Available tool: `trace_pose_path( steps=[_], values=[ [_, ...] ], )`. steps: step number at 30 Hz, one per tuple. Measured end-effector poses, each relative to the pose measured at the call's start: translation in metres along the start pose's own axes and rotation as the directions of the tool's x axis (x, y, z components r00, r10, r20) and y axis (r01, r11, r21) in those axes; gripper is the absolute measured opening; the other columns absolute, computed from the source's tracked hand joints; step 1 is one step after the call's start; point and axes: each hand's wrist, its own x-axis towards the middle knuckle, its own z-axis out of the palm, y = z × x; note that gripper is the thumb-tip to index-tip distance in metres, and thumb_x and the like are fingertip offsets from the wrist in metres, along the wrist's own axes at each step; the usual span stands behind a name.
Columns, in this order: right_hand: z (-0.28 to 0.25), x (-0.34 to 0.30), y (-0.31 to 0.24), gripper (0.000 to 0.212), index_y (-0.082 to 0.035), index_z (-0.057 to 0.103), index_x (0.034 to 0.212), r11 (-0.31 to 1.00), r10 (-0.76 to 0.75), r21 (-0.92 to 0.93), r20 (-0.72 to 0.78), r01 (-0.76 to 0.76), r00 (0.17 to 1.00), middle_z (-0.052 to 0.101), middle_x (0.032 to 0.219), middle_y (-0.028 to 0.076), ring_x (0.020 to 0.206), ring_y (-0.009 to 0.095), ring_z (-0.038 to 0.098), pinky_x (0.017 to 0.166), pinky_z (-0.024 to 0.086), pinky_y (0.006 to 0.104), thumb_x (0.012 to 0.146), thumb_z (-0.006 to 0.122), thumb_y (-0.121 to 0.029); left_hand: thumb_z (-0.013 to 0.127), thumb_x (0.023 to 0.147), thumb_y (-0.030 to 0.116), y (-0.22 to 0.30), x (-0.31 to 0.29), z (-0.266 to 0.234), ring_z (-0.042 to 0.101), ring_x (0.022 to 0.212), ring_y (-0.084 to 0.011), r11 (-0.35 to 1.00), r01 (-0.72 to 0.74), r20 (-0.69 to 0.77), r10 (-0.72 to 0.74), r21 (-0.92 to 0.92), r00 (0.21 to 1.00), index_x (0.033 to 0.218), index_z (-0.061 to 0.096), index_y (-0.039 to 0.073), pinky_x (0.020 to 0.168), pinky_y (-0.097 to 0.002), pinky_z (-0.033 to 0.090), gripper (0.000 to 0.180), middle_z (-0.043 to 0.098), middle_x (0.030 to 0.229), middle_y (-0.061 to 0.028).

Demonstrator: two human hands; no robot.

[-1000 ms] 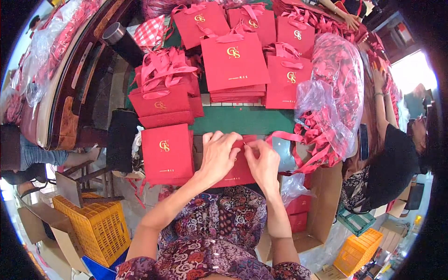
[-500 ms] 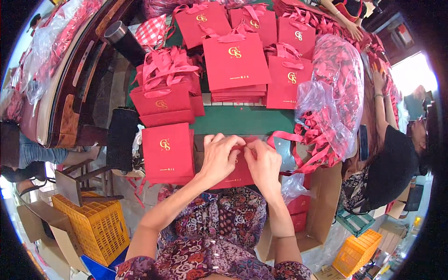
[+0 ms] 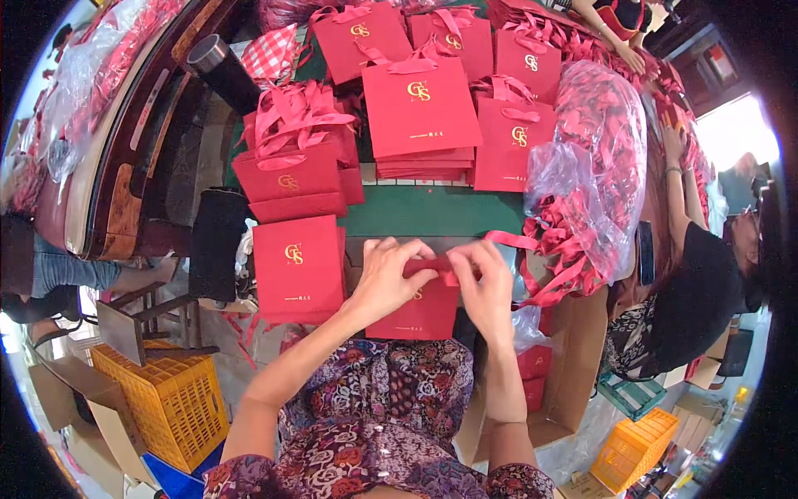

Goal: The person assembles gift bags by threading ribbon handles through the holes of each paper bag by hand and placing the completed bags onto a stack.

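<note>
A red paper bag with a gold print lies in front of me at the near edge of the table. My left hand is closed on the bag's upper edge, thumb and fingers pinching the red paper. At the right end of that edge, my right hand pinches a red ribbon; its far end is hidden by the fingers. Close by on the left lies a stack of red bags. To the right, loose red ribbons spill from a clear plastic bag.
More bags with ribbon handles stand in stacks across the green table top. A black tumbler is at the back left. A cardboard box sits below on the right, an orange crate on the left. A co-worker sits at the right.
My hands have moved slightly apart. The bag's upper edge now shows raised between them, with a bit of ribbon at its right end. The stacks have stayed in place.
</note>
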Motion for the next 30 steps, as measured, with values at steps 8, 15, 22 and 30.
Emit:
trace_pose_path(
  steps=[8,15,22,30],
  values=[
    [-0.019,0.019,0.019,0.018,-0.002,0.076,0.087,0.996,0.066,-0.076,0.412,-0.038,0.909,0.065,0.08,0.013,0.081,0.028,0.065,0.073,0.05,0.039,0.084,0.074,-0.02,0.074,0.079,0.015,0.012,-0.011,0.005,0.055,0.082,-0.0205,0.942,-0.255,-0.098,0.281,0.216,0.955,0.093,0.067,0.015,0.087,-0.0401,0.036,0.016,0.066,0.081,0.0011],
    [-0.015,0.037,0.049,0.012,-0.002,0.077,0.084,0.94,0.008,0.269,0.595,-0.208,0.803,0.066,0.079,0.006,0.08,0.017,0.062,0.072,0.049,0.0325,0.082,0.075,-0.014,0.067,0.08,0.014,0.014,-0.012,0.002,0.054,0.084,-0.0187,0.852,-0.402,-0.088,0.453,0.336,0.887,0.097,0.069,0.016,0.087,-0.0399,0.037,0.017,0.061,0.08,0.0027],
    [0.003,0.042,0.044,0.014,-0.001,0.076,0.089,0.984,0.127,0.119,0.063,-0.134,0.99,0.066,0.091,0.011,0.077,0.018,0.062,0.068,0.048,0.0299,0.083,0.073,-0.013,0.073,0.082,0.022,0.026,-0.008,-0.002,0.055,0.083,-0.0189,0.91,-0.285,-0.078,0.321,0.3,0.944,0.09,0.068,0.017,0.087,-0.0397,0.035,0.011,0.064,0.08,0.0028],
    [-0.009,-0.012,0.041,0.021,-0.001,0.068,0.104,0.84,0.36,0.424,0.03,-0.338,0.932,0.065,0.087,0.0,0.076,0.006,0.059,0.064,0.047,0.0202,0.102,0.058,-0.019,0.079,0.08,0.02,-0.006,0.002,-0.02,0.066,0.078,-0.0225,0.991,0.129,-0.172,-0.134,-0.04,0.976,0.089,0.067,0.011,0.081,-0.0402,0.043,0.017,0.071,0.08,-0.0053]
  ],
)
